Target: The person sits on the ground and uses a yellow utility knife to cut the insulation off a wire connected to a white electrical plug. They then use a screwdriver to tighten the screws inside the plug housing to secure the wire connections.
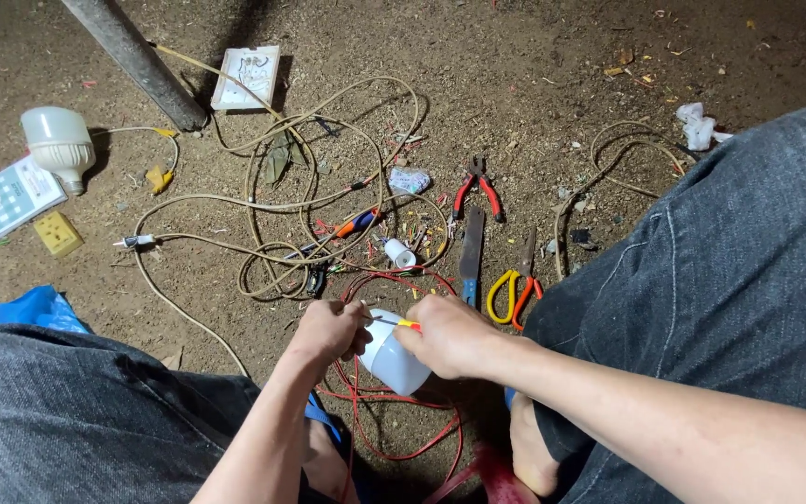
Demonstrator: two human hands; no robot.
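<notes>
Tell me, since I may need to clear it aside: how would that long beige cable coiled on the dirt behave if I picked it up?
The beige cable lies in loose, overlapping loops, so it is probably floppy and would sag and trail. Its loops cross a screwdriver and the red wire, so it may snag and drag them. It looks thin, likely light.

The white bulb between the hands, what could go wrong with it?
The small screwdriver in the right hand might slip off the white bulb and poke the left hand steadying it. The red wire looped by the bare feet could snag and tug the bulb.
</notes>
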